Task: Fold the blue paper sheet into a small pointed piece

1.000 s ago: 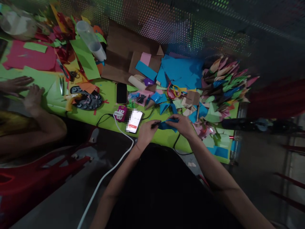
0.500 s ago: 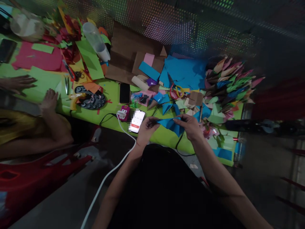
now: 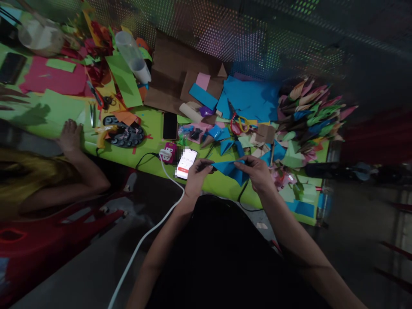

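A paper-craft workspace, plainly: coloured sheets (image 3: 252, 96) crowd the green-covered table (image 3: 154, 122), scissors (image 3: 243, 125) lie right of centre, pointed paper pieces (image 3: 313, 113) bristle far right!

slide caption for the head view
Left hand and right hand hold creased blue paper at a cluttered lime-green table.

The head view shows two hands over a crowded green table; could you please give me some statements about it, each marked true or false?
1. The left hand and the right hand both hold the blue paper piece. True.
2. The lit phone lies to the right of both hands. False: it lies just left of the left hand.
3. The scissors are in the right hand. False: they lie beyond the hands, held by neither.
4. A dark-screened phone lies beyond the pink socket adapter. True.
5. The bunch of coloured paper points is at the table's left end. False: it is toward the right end.
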`<state>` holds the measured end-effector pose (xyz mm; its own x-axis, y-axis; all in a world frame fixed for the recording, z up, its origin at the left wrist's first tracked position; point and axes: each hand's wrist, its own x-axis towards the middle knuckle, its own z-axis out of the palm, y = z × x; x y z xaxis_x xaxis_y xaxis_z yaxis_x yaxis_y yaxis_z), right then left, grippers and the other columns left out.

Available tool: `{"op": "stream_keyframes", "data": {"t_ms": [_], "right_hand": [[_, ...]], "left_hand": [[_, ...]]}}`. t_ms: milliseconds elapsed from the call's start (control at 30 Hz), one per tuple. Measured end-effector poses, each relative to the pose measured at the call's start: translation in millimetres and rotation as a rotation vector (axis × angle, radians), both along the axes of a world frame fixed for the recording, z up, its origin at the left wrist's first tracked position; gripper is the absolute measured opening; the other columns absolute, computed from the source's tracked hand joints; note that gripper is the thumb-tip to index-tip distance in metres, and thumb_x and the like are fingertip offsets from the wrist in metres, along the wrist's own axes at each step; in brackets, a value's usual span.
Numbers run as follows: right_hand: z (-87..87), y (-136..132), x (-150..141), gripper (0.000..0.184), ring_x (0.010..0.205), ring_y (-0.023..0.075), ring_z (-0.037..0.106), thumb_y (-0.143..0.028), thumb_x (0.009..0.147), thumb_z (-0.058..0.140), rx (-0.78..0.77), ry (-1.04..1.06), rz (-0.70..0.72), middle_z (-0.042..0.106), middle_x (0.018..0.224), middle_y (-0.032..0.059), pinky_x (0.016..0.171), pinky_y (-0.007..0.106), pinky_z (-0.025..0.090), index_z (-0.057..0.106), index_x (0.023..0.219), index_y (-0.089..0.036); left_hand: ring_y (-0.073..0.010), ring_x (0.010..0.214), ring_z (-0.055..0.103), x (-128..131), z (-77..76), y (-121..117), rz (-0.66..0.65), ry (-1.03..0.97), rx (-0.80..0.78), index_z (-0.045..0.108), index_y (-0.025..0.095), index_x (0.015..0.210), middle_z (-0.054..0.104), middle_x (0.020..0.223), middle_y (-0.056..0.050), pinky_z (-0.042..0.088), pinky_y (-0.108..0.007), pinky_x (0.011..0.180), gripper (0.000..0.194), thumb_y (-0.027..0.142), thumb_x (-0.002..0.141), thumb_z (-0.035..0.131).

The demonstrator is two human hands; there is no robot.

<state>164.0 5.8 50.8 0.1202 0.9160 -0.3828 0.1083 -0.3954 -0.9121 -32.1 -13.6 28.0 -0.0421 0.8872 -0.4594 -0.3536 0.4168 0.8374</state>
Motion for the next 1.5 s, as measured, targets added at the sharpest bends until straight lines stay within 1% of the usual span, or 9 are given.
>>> {"op": "stream_keyframes", "data": {"t_ms": [133, 233, 400, 500, 767, 967, 1067, 1200, 1500], "right_hand": [[6.5, -1.1, 0.7, 0.033, 0.066, 0.0177, 0.059, -0.05, 0.059, 0.086, 0.065, -0.101, 0.021, 0.068, 0.068, -0.0001, 0.061, 0.03, 0.045, 0.073, 0.072, -0.022], [13.9, -1.3, -0.4, 0.03, 0.068, 0.0188, 0.06, -0.05, 0.063, 0.083, 0.107, -0.173, 0.057, 0.069, 0.069, 0.0003, 0.063, 0.03, 0.046, 0.073, 0.072, -0.022], [21.5, -0.9, -3.3, 0.03, 0.071, 0.0201, 0.063, -0.051, 0.066, 0.081, 0.138, -0.238, 0.104, 0.07, 0.07, 0.0003, 0.066, 0.031, 0.048, 0.073, 0.07, -0.023], [21.6, -1.3, -3.0, 0.03, 0.071, 0.0203, 0.063, -0.052, 0.065, 0.081, 0.135, -0.227, 0.106, 0.071, 0.071, 0.0004, 0.065, 0.031, 0.048, 0.073, 0.071, -0.023], [21.1, -1.4, -2.6, 0.031, 0.069, 0.0196, 0.062, -0.05, 0.062, 0.084, 0.11, -0.153, 0.082, 0.069, 0.07, 0.0009, 0.063, 0.031, 0.048, 0.074, 0.073, -0.023], [26.0, 0.1, -2.1, 0.027, 0.071, 0.0202, 0.063, -0.048, 0.065, 0.084, 0.147, -0.179, 0.118, 0.07, 0.071, 0.0011, 0.064, 0.031, 0.049, 0.074, 0.072, -0.024], [26.2, -0.3, -2.3, 0.025, 0.073, 0.021, 0.064, -0.048, 0.067, 0.083, 0.179, -0.209, 0.148, 0.069, 0.07, 0.0017, 0.066, 0.032, 0.048, 0.074, 0.071, -0.024], [24.6, -1.2, -3.4, 0.029, 0.073, 0.0212, 0.064, -0.051, 0.068, 0.082, 0.197, -0.211, 0.166, 0.069, 0.07, 0.0023, 0.066, 0.032, 0.048, 0.074, 0.071, -0.023], [20.2, 0.2, -2.6, 0.027, 0.074, 0.0216, 0.066, -0.049, 0.069, 0.081, 0.229, -0.228, 0.176, 0.071, 0.071, 0.0017, 0.069, 0.033, 0.05, 0.074, 0.072, -0.023]], "left_hand": [[-0.0168, 0.078, 0.07, -4.9, 5.4, 1.2, -0.069, -0.008, -0.003, 0.074, 0.02, 0.092, 0.075, 0.086, -0.003, 0.055, -0.03, 0.076, 0.021, 0.03, 0.074, 0.069], [-0.0169, 0.08, 0.07, -6.9, 8.5, 1.1, -0.126, 0.05, 0.03, 0.075, 0.021, 0.098, 0.077, 0.094, -0.005, 0.055, -0.03, 0.078, 0.024, 0.033, 0.082, 0.063], [-0.0184, 0.085, 0.069, -4.8, 10.2, 0.8, -0.206, 0.276, 0.139, 0.076, 0.02, 0.099, 0.078, 0.095, -0.004, 0.054, -0.028, 0.077, 0.026, 0.036, 0.08, 0.072], [-0.0188, 0.083, 0.07, -4.7, 10.7, 2.1, -0.226, 0.323, 0.159, 0.077, 0.02, 0.092, 0.078, 0.089, -0.003, 0.055, -0.029, 0.077, 0.02, 0.035, 0.08, 0.072], [-0.0198, 0.077, 0.071, -9.5, 15.8, 6.3, -0.262, 0.256, 0.122, 0.078, 0.019, 0.084, 0.077, 0.08, -0.003, 0.056, -0.031, 0.077, 0.015, 0.032, 0.08, 0.071], [-0.0224, 0.099, 0.071, -8.0, 22.5, 7.4, -0.271, 0.408, 0.275, 0.079, 0.026, 0.096, 0.079, 0.102, -0.004, 0.054, -0.034, 0.091, 0.015, 0.031, 0.084, 0.071], [-0.0218, 0.095, 0.072, -3.4, 22.4, 7.9, -0.304, 0.436, 0.32, 0.08, 0.026, 0.092, 0.079, 0.096, -0.004, 0.053, -0.033, 0.091, 0.013, 0.031, 0.087, 0.069], [-0.0201, 0.088, 0.072, 1.0, 18.6, 8.2, -0.322, 0.499, 0.341, 0.079, 0.025, 0.087, 0.079, 0.089, -0.002, 0.054, -0.031, 0.084, 0.012, 0.029, 0.088, 0.068], [-0.018, 0.087, 0.073, -0.8, 16.8, 8.1, -0.347, 0.672, 0.459, 0.078, 0.023, 0.092, 0.079, 0.091, -0.003, 0.057, -0.03, 0.082, 0.013, 0.026, 0.092, 0.066]]}}
